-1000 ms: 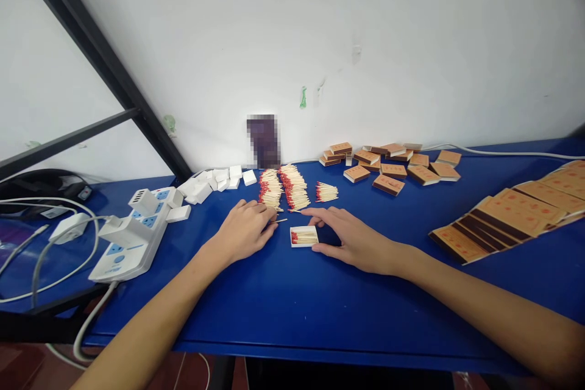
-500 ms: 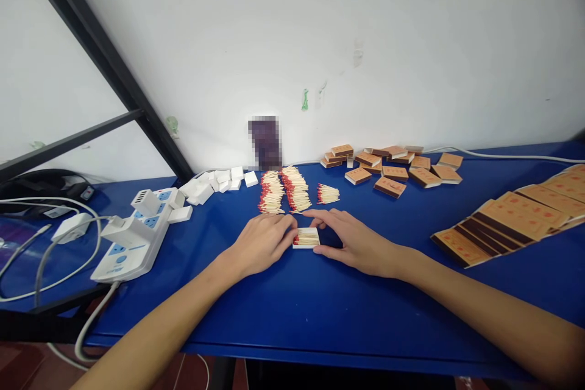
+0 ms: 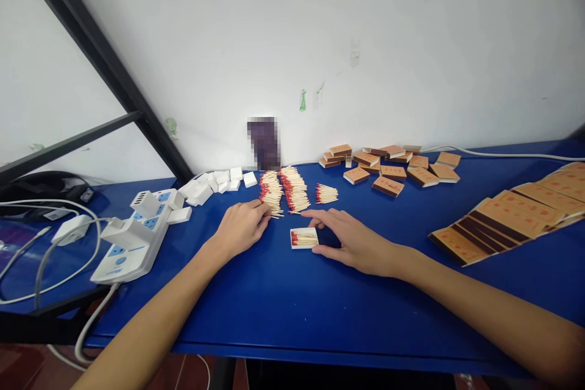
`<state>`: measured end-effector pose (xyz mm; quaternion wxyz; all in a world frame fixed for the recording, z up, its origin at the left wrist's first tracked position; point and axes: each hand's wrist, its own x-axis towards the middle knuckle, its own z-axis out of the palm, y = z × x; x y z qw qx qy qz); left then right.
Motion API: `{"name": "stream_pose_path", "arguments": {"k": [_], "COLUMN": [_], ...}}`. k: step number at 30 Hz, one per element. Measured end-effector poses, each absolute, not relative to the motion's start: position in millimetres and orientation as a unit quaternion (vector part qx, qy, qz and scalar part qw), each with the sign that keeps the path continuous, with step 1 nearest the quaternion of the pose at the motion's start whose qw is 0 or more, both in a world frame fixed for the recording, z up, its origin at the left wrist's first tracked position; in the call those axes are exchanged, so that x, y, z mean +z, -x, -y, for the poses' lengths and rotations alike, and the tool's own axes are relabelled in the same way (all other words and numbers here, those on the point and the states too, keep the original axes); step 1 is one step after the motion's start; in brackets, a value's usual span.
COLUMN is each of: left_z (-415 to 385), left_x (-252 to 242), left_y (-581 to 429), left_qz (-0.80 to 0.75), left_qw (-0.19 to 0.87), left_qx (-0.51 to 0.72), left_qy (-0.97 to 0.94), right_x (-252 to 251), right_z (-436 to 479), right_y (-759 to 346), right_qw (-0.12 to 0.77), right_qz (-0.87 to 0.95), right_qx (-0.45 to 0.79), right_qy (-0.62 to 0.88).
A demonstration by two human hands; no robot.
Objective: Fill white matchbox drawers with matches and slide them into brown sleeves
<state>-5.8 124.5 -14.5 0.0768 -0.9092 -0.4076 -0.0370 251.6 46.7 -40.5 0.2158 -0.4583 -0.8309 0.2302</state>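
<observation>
My left hand point(image 3: 242, 228) is at the near left end of a row of red-tipped matches point(image 3: 272, 192), its fingers bent together against the match ends. Its fingertips are partly hidden. A small white matchbox tray point(image 3: 293, 244) lies on the blue table, partly filled with matches whose red heads point left. Around the tray's right end, my right hand point(image 3: 350, 241) holds it between the thumb at the front corner and the fingers behind. The right index finger reaches left near a second row of matches point(image 3: 295, 189). A smaller bunch of matches point(image 3: 326, 193) lies to the right.
Several matchbox sleeves point(image 3: 388, 186) are scattered by the wall, and flattened ones point(image 3: 507, 219) overlap at the right. White trays point(image 3: 201, 189) are heaped at the left beside a power strip point(image 3: 137, 237) with cables. A pixelated dark object point(image 3: 264, 143) leans on the wall.
My left hand has moved left and away from the tray to the left match row. The tray's contents now show fully. My right hand stays at the tray.
</observation>
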Motion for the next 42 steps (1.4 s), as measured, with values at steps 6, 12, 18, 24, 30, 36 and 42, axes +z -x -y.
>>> {"name": "stream_pose_path", "arguments": {"k": [6, 12, 18, 24, 30, 36, 42], "left_z": [-122.1, -94.9, -91.3, -117.4, -138.8, -141.6, -134.2], "left_x": [-15.4, -13.9, -18.4, -16.4, -11.9, -16.1, -12.7], "left_y": [6.1, -16.9, -23.1, -3.0, 16.7, 19.2, 13.7], "left_qz": [0.389, 0.339, 0.337, 0.375, 0.35, 0.337, 0.311], "left_qw": [0.029, -0.124, -0.161, -0.175, -0.029, -0.015, -0.066], "left_qx": [-0.038, -0.125, -0.167, -0.267, -0.125, -0.081, -0.122], "left_qy": [0.92, 0.924, 0.912, 0.87, 0.928, 0.938, 0.94], "right_x": [-40.3, -39.7, -38.1, -37.7, -39.0, -39.3, -39.1], "right_z": [-46.7, -47.8, -46.1, -45.6, -45.6, -46.5, -46.6], "right_y": [-251.3, -250.1, -249.6, -249.7, -251.3, -251.4, -251.0], "right_qw": [0.217, 0.216, 0.21, 0.21, 0.217, 0.219, 0.214], "right_qz": [0.832, 0.835, 0.833, 0.837, 0.837, 0.838, 0.838], "right_qx": [0.227, 0.224, 0.223, 0.219, 0.22, 0.22, 0.22], "right_qy": [0.457, 0.453, 0.461, 0.456, 0.452, 0.449, 0.451]}}
